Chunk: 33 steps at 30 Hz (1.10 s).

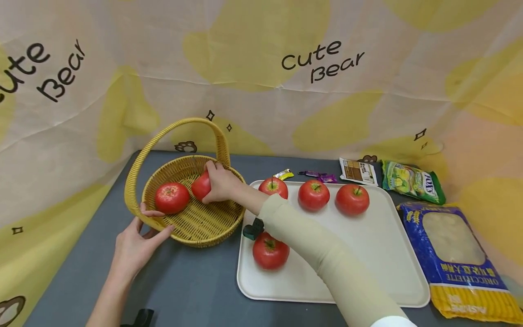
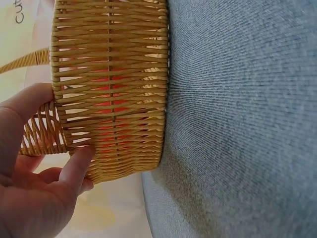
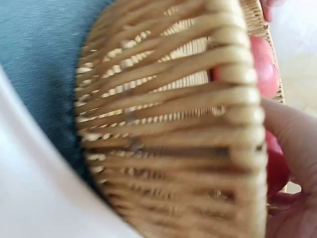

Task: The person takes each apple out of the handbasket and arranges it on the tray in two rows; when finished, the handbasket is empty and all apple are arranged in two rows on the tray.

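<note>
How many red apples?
6: yellow wicker basket, one apple, one more in the right hand; white rectangular tray, three along far edge, one front left. Cream sleeve may hide more.

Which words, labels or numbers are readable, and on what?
"cute Bear": backdrop, once whole, once cropped to "ute Bear".
"cut", cropped: backdrop, left wrist view.
"FOX", last letter unclear: green bag.
"ORECCHIETTE", probably; other lettering unclear: blue bag.
Too small: white packet, yellow wrapper, purple wrappers.
</note>
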Motion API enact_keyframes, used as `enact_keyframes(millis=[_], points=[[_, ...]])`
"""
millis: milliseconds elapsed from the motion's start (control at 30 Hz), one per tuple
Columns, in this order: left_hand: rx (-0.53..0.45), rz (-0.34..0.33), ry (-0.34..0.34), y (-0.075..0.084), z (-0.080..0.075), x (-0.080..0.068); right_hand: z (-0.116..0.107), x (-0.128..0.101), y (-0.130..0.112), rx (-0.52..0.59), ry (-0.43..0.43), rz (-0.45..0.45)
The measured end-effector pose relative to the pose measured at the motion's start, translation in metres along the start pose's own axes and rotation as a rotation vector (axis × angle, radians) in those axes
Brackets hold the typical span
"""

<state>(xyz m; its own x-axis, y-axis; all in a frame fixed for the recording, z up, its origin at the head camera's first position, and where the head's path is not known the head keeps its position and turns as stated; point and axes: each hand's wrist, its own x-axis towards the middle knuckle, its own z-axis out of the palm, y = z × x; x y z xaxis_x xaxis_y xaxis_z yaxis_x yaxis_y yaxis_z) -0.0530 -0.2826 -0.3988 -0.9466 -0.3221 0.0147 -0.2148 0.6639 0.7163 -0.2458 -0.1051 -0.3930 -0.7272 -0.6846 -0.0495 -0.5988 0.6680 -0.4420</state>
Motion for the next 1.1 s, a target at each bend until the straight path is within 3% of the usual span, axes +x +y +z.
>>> enact_keyframes(millis=[200,567,833,1100], points=[[-0.011,-0.008,-0.013,0.0,0.001,0.001,-0.008,-0.021,0.008,0.042,0.023,-0.065],[-0.029,-0.039,-0.005,-0.001,0.002,0.0,-0.041,-0.098,0.031,0.195,0.156,-0.175],[-0.024,-0.04,-0.022,-0.004,0.003,0.0,-0.048,-0.168,0.07,0.279,0.214,-0.063],[-0.022,-0.054,-0.015,-0.006,0.005,0.001,-0.045,-0.225,0.106,0.253,0.229,0.029]])
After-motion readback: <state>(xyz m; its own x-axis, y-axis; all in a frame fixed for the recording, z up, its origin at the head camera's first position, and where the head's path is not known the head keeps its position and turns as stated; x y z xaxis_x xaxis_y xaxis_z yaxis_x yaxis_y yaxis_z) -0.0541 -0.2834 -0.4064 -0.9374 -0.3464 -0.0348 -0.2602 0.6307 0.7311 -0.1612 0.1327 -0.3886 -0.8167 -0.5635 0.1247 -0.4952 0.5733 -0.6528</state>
